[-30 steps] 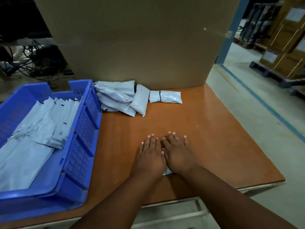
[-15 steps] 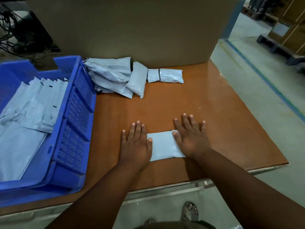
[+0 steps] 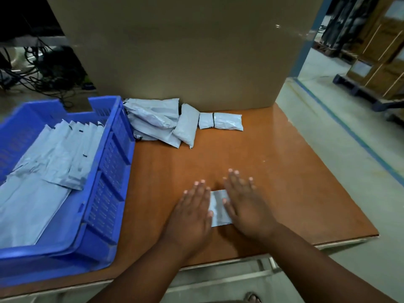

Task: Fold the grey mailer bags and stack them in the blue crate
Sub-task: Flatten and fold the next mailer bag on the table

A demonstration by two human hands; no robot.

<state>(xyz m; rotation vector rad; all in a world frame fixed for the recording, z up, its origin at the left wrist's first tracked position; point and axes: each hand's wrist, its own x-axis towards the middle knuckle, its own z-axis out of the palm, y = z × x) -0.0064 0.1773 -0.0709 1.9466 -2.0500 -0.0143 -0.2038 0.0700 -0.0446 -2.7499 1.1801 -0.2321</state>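
At six o'clock, close to the near table [image 3: 284,193] edge: left hand [image 3: 192,213] and right hand [image 3: 247,206], both flat and fully spread, palms down, gripping nothing, pressing on either side of one grey mailer bag [image 3: 219,207]. Only a narrow strip of that bag showing between the palms; the rest hidden beneath them, so fold count not readable. Probably the flattening stage of a fold. To do it well: keep both palms low and press evenly, sweep outward from the middle so trapped air escapes through the open end, line up the edges before creasing, then run the fingers along the fold line once, firmly. Slippery plastic on smooth wood likely to skate, so pin with one palm while the other smooths. Lift only once the bag lies flat, or it may spring open on the way across.

At nine o'clock, just beside the working spot: blue crate [image 3: 105,178], already holding a fanned row of flat grey bags [image 3: 54,162]; next placement best squared onto that row.

At twelve o'clock, well apart from the hands: loose heap of unfolded mailers [image 3: 153,119], one plump packet [image 3: 187,127] leaning against it, and a banded roll [image 3: 220,121] just to its right. Behind those, a tall cardboard box [image 3: 185,51] closing off the far edge.
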